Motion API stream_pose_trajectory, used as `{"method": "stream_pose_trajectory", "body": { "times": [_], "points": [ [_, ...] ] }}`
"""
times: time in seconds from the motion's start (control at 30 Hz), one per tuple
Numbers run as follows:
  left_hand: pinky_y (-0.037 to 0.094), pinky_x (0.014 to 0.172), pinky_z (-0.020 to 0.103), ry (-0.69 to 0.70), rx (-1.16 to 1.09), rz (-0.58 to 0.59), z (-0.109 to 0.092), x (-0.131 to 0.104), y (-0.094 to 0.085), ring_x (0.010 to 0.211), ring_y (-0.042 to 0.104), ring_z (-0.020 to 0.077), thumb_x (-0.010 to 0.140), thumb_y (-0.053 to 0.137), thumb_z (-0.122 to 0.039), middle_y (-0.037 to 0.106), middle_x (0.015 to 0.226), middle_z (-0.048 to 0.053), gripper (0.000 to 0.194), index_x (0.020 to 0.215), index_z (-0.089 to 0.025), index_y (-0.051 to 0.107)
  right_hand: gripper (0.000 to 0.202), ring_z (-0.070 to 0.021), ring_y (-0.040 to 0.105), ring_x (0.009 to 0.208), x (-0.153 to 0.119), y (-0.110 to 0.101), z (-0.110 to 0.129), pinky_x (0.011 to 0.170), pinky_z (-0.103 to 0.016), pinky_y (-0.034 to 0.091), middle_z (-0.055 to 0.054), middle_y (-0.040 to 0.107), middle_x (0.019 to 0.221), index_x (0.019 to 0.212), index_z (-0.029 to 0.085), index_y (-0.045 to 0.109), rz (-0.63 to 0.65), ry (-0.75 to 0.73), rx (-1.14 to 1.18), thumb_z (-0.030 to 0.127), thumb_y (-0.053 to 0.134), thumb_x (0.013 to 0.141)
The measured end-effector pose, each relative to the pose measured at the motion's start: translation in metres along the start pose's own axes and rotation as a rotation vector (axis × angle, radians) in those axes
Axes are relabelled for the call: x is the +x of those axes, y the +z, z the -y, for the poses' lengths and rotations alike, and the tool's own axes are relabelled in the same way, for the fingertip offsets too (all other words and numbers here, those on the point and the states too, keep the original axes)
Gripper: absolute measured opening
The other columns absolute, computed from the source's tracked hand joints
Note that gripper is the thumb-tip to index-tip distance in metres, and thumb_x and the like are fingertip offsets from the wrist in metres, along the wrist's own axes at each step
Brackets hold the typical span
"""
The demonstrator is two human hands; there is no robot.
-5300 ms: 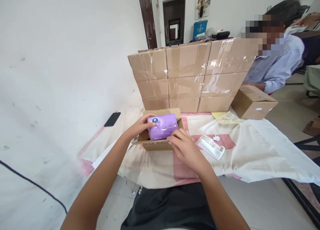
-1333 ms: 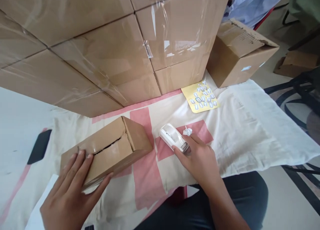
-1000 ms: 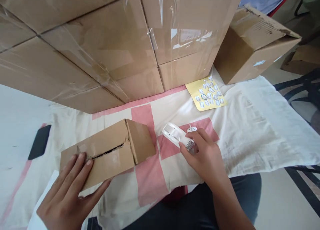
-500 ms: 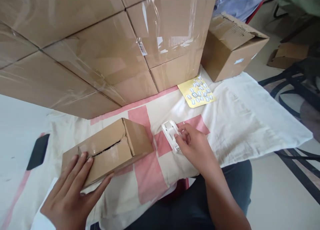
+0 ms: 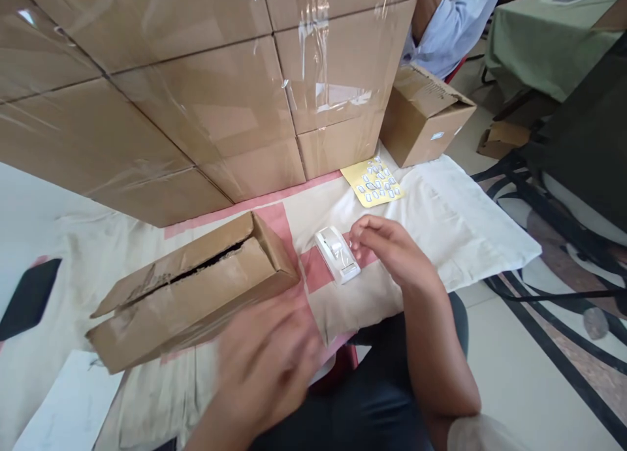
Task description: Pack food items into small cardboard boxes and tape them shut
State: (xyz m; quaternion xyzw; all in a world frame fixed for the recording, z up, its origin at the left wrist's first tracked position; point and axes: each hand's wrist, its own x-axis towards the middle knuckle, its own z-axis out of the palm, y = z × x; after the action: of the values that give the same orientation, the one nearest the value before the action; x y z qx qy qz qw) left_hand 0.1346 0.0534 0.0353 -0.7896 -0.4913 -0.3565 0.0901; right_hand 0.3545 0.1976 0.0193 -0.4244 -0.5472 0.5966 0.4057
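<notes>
My left hand (image 5: 267, 363) is smeared by motion in front of the near side of a long cardboard box (image 5: 210, 327); whether its fingers hold anything does not show. The box lies on the cloth with a torn, gaping slit along its top. Just right of a small white tape dispenser (image 5: 337, 254), my right hand (image 5: 385, 245) has its thumb and fingers bent together in a pinch. What they hold, if anything, is too small to make out. The dispenser rests on the pink and cream cloth (image 5: 343, 314).
Behind stands a wall of taped cartons (image 5: 210, 98). A yellow sheet of small stickers (image 5: 360, 177) lies at its foot, near another carton (image 5: 421, 124). Left are a dark phone-like slab (image 5: 30, 299) and white paper (image 5: 73, 399). A person's blue sleeve (image 5: 455, 27) shows behind.
My left hand has left the box and moved right, toward my right hand. My right hand has come slightly away from the tape dispenser. The camera view has shifted.
</notes>
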Motion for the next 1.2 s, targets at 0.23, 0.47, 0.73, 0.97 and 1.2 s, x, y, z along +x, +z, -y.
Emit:
{"method": "stream_pose_trajectory", "body": {
  "times": [0.23, 0.47, 0.73, 0.97, 1.2],
  "points": [
    [0.044, 0.118, 0.054, -0.147, -0.118, 0.203, -0.006, 0.036, 0.124, 0.146, 0.049, 0.0345, 0.092, 0.066, -0.03, 0.059, 0.15, 0.017, 0.063, 0.148, -0.015, 0.042, 0.013, -0.0148, 0.062, 0.079, 0.012, 0.002, 0.021, 0.076, -0.027, 0.052, -0.001, 0.065, 0.082, 0.081, 0.019, 0.066, 0.089, -0.059, 0.15, 0.03, 0.073, 0.086],
    [0.037, 0.12, 0.056, -0.263, -0.196, 0.101, 0.003, 0.027, 0.141, 0.145, 0.048, 0.0337, 0.087, 0.074, -0.04, 0.062, 0.144, 0.015, 0.071, 0.148, -0.022, 0.04, 0.015, -0.0178, 0.065, 0.085, 0.008, -0.022, -0.007, 0.078, -0.031, 0.056, -0.002, 0.066, 0.087, 0.087, 0.02, 0.069, 0.196, 0.094, 0.463, 0.034, 0.073, 0.09],
    [0.039, 0.12, 0.053, -0.29, -0.247, 0.089, 0.007, 0.031, 0.146, 0.142, 0.047, 0.0315, 0.082, 0.079, -0.039, 0.055, 0.144, 0.016, 0.076, 0.146, -0.02, 0.041, 0.014, -0.0189, 0.062, 0.093, -0.001, -0.026, -0.014, 0.086, -0.032, 0.05, -0.004, 0.065, 0.093, 0.093, 0.02, 0.073, 0.301, 0.083, 0.467, 0.034, 0.07, 0.095],
    [0.038, 0.121, 0.052, -0.308, -0.239, 0.072, 0.006, 0.032, 0.147, 0.142, 0.046, 0.0303, 0.081, 0.081, -0.041, 0.055, 0.141, 0.015, 0.077, 0.144, -0.019, 0.042, 0.015, -0.0196, 0.062, 0.093, -0.002, -0.025, -0.017, 0.086, -0.033, 0.05, -0.004, 0.065, 0.093, 0.094, 0.02, 0.073, 0.281, 0.076, 0.479, 0.035, 0.07, 0.097],
    [0.04, 0.12, 0.052, -0.295, -0.255, 0.071, 0.007, 0.031, 0.146, 0.14, 0.047, 0.0301, 0.08, 0.083, -0.042, 0.056, 0.142, 0.015, 0.079, 0.144, -0.02, 0.041, 0.012, -0.0175, 0.061, 0.08, -0.001, -0.018, -0.017, 0.079, -0.032, 0.049, -0.002, 0.063, 0.081, 0.086, 0.02, 0.072, 0.151, 0.014, 0.524, 0.026, 0.068, 0.095]
  ]
}}
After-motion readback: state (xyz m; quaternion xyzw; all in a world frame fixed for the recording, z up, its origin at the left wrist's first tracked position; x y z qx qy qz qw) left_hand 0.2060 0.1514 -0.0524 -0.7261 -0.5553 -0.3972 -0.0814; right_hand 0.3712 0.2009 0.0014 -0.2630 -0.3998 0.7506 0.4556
